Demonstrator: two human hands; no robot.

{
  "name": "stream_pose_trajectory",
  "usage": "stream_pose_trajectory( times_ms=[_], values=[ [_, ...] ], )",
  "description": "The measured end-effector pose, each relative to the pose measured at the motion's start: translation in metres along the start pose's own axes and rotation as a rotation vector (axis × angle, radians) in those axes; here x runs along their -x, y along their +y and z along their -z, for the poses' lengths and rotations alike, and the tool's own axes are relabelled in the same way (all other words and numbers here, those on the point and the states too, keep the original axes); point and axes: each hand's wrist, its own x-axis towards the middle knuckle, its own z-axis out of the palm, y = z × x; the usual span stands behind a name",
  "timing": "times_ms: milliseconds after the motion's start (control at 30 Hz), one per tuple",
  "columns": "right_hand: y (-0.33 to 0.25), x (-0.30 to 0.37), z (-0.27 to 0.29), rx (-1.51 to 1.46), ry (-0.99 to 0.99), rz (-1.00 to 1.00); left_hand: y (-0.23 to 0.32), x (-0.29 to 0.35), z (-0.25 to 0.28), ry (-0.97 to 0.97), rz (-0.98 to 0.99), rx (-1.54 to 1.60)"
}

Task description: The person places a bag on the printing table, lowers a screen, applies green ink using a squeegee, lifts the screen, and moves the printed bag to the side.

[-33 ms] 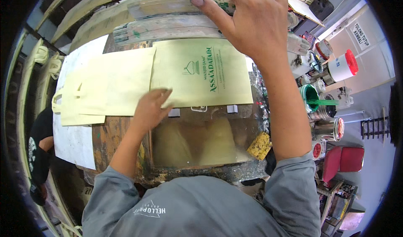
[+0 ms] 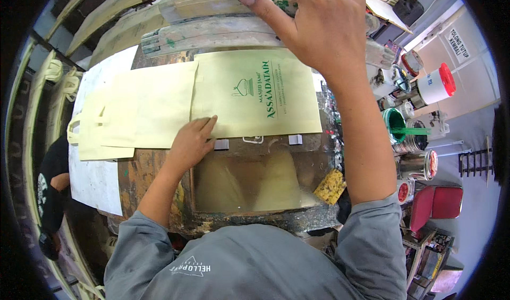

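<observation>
A pale yellow cloth bag (image 2: 234, 100) with a green printed design lies flat on the worktable. Across its lower left edge rests my left hand (image 2: 194, 140), fingers stretched out and gripping nothing. Overhead, my right hand (image 2: 326, 26) is closed round the edge of a tape-covered screen-printing frame (image 2: 212, 7), raised beyond the bag. Its thumb presses the near face, and the other fingers are partly hidden behind. More plain yellow bags (image 2: 154, 103) overlap at the left, handles at their far left end.
A yellow sponge (image 2: 329, 186) sits at the table's (image 2: 143, 178) right front. Beyond the right edge stand paint cans, including a green-filled tub (image 2: 394, 124) and a white can with red rim (image 2: 433, 85). A person in black (image 2: 50, 188) is at far left; racks of bags line that side.
My left hand has shifted slightly, and its fingers now lie straighter and closer together at the printed bag's edge. The right hand keeps its hold on the screen-printing frame.
</observation>
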Motion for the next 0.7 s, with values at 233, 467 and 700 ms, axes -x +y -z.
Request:
stream_pose_trajectory(
  times_ms=[233, 467, 700],
  values=[
    [-0.003, -0.016, 0.008, 0.037, 0.022, -0.004, -0.029, -0.048, -0.003, 0.015, -0.374, -0.349],
    [0.005, -0.029, 0.007, 0.021, -0.017, 0.008, 0.066, -0.057, 0.128, 0.311, -0.518, -0.355],
    [0.004, -0.015, 0.008, 0.052, -0.06, 0.041, -0.001, 0.133, 0.193, 0.435, -0.404, -0.449]
  ],
)
